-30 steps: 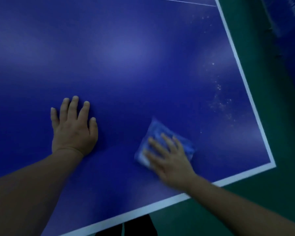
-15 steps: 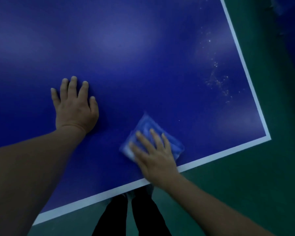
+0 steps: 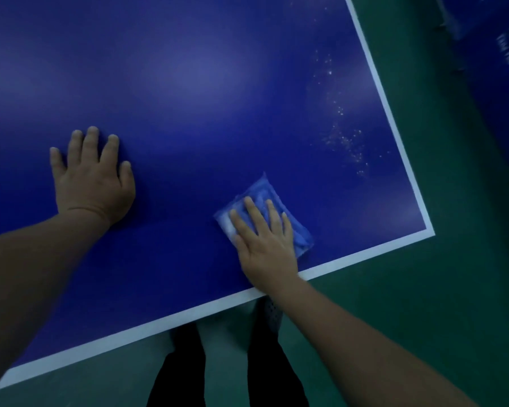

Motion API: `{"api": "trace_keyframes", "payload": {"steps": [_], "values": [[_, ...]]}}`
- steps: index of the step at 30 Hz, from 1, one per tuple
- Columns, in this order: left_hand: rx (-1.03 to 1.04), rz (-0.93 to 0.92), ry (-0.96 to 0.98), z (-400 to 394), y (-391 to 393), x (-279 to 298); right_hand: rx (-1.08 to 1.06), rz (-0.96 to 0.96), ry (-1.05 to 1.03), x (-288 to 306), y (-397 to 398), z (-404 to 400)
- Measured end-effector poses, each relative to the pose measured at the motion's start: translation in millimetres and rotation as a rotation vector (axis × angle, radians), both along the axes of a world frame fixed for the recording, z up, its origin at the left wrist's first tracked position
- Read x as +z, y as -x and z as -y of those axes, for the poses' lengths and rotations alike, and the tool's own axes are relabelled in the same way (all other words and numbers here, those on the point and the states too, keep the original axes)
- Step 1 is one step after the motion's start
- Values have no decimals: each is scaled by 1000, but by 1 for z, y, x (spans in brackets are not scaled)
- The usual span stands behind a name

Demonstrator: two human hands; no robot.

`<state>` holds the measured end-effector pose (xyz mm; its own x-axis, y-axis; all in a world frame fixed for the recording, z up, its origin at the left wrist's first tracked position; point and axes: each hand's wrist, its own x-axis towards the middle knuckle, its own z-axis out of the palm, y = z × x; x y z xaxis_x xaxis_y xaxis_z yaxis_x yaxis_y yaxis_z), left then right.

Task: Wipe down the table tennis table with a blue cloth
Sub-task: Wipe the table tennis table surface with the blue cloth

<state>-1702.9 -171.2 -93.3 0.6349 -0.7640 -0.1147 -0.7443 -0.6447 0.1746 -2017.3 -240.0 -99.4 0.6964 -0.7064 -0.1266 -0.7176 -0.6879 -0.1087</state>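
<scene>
Nearest the camera, your dark trouser legs (image 3: 227, 368) stand on the green floor (image 3: 394, 304), just short of the bench's near edge. Above them runs the white border line (image 3: 159, 321) of the blue bench (image 3: 188, 98), slanting up to the right until it meets the side border at the near right corner. Your right forearm crosses this line, and your right hand (image 3: 265, 245) lies palm down on the folded blue cloth (image 3: 301, 236), fingers (image 3: 252, 210) straight and slightly spread, pressing the cloth flat against the bench; nothing is curled round it, so the grip is apart and laid on the cloth rather than clamped. The cloth sits near the near edge, towards the right corner, its paler left corner showing beside your forefinger and its darker folds projecting to the right of the hand. Well apart to the left, your left hand (image 3: 93, 177) rests flat on the bare bench surface, fingers straight and close together, thumb out to the side, holding nothing. Farther off, beyond the cloth and close to the right border, a scatter of pale specks (image 3: 344, 136) marks the surface. At the far upper right, beyond the strip of floor, a second blue surface (image 3: 497, 54) appears, blurred.
</scene>
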Motion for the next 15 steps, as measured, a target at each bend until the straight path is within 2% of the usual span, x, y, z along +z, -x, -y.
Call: {"api": "trace_keyframes", "payload": {"steps": [1,2,5,7,8,10,12,14,15], "values": [[8,2,6,-1,1,0,0,-4,2,-1,22,18],[26,2,22,-4,4,1,-106,-28,25,1,47,42],[51,-14,69,-17,27,9,-594,-95,-5,12,109,115],[55,-43,94,-23,55,15,-786,-25,-41,15,109,133],[60,-52,112,-25,71,17,-803,4,-15,13,94,130],[97,-64,151,-27,109,22,-616,69,42,6,58,102],[162,-91,182,-23,149,27,-208,49,38,2,33,59],[197,-115,209,-13,195,32,70,59,-54,4,48,42],[188,-120,234,-5,218,33,108,85,-84,5,67,56]]}}
